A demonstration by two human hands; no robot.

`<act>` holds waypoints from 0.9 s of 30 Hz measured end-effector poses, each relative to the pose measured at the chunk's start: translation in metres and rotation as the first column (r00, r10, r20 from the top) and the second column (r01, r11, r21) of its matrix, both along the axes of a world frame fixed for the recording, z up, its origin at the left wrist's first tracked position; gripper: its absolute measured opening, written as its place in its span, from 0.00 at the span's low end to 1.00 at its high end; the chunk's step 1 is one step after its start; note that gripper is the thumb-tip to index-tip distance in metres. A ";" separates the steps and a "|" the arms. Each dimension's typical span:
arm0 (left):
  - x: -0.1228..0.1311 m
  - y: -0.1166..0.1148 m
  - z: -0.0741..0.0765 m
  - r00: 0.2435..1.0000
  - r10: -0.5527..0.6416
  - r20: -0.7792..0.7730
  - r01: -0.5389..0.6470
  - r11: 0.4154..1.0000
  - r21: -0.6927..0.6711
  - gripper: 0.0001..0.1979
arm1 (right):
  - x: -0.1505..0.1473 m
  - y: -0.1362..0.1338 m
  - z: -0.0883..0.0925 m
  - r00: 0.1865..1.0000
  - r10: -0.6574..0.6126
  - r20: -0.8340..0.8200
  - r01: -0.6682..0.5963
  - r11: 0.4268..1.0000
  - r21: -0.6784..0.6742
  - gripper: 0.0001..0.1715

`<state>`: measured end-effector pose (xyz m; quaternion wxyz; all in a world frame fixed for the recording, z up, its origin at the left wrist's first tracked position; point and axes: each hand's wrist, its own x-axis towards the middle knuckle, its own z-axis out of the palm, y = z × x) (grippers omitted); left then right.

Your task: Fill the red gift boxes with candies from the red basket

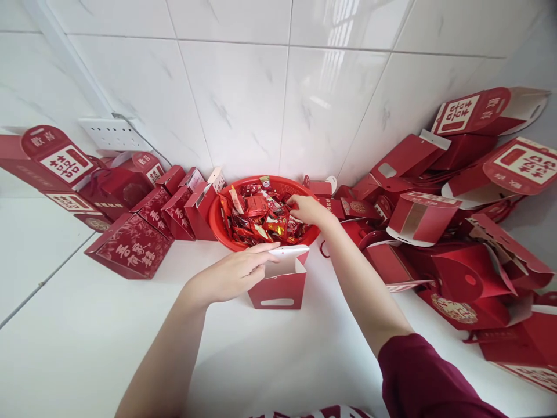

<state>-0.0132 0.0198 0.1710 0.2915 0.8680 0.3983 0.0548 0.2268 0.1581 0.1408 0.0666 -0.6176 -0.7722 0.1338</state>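
A red paper gift box stands upright on the white tabletop, its top open and its pale inside showing. My left hand is closed on the box's left upper edge, with fingers reaching over the opening. Behind the box sits a red plastic basket filled with wrapped candies in red and gold. Into its right side reaches my right hand, fingers bent down among the candies. Its fingertips are partly hidden, so what they pinch cannot be made out.
Several closed red boxes stand in rows at the left. On the right lies a heap of red boxes, some open or tilted. A white power strip with a grey cable rests by the tiled wall.
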 end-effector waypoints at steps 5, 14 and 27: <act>0.000 0.002 -0.004 0.999 -0.020 0.028 0.020 1.000 -0.014 0.22 | 0.028 0.004 0.009 0.993 -0.114 0.043 0.111 0.991 0.073 0.21; 0.001 0.000 -0.002 0.998 -0.025 0.050 0.025 1.000 -0.014 0.23 | 0.007 0.015 -0.011 0.997 -0.017 0.078 0.023 0.997 -0.080 0.18; 0.003 -0.005 0.002 0.998 -0.029 0.053 0.035 0.994 -0.104 0.31 | 0.019 -0.012 -0.038 0.869 0.252 -0.426 -0.170 0.960 0.221 0.18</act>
